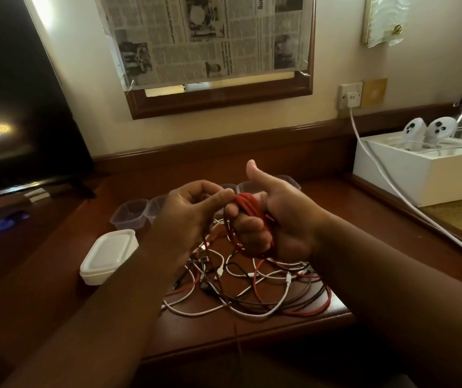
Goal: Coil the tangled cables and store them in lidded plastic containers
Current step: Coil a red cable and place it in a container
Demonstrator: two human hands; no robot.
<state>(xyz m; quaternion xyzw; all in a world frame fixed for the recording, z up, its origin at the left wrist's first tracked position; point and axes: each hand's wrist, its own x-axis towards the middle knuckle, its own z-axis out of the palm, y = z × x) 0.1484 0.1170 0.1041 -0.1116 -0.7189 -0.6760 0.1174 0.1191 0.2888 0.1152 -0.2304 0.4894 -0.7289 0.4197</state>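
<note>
Centre frame, the right hand (269,219) serves as a spool, fingers curled inside the red cable (248,203) coil, while the left hand (193,214) pinches and feeds the strand above the tangle (252,287) on the desk (294,323).

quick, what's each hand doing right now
Left hand: pinches a strand of the red cable, guiding it onto the coil.
Right hand: fingers curled through the red cable coil, thumb raised.

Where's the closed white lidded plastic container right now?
In the head view, the white lidded plastic container sits on the dark wooden desk, left of the tangled cable pile, in front of a clear open tub.
</note>
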